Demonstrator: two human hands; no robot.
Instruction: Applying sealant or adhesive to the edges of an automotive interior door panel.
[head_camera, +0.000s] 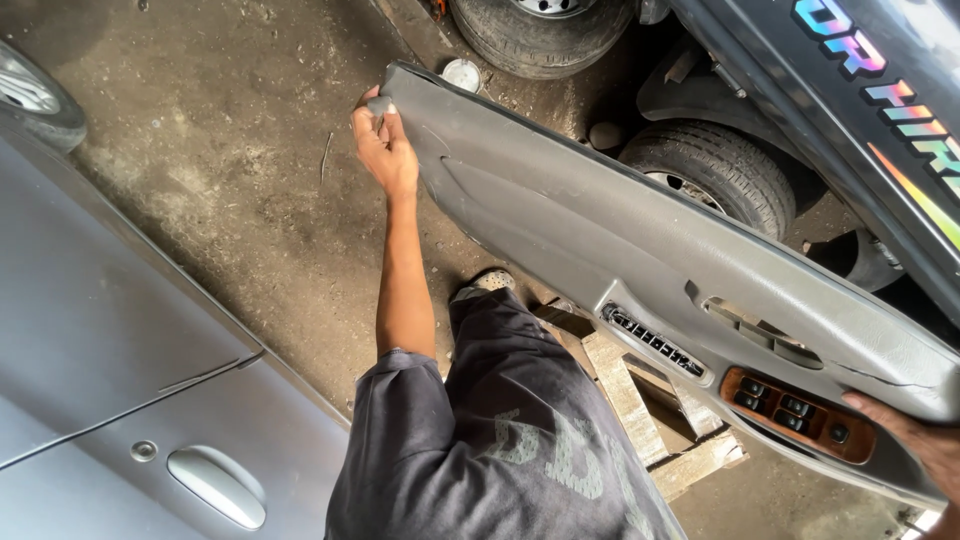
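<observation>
stained concrete floor (230, 150) lies beneath the grey door panel (600, 240).

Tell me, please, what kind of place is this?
Probably a car repair yard or workshop. Both hands hold a detached grey door panel over a stained concrete floor, between a silver car door and loose tyres.

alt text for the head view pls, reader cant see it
A person carries a grey car door panel clear of the ground, the left hand gripping its far end, the right hand under its near end. A silver car door is at left, tyres beyond.
</observation>
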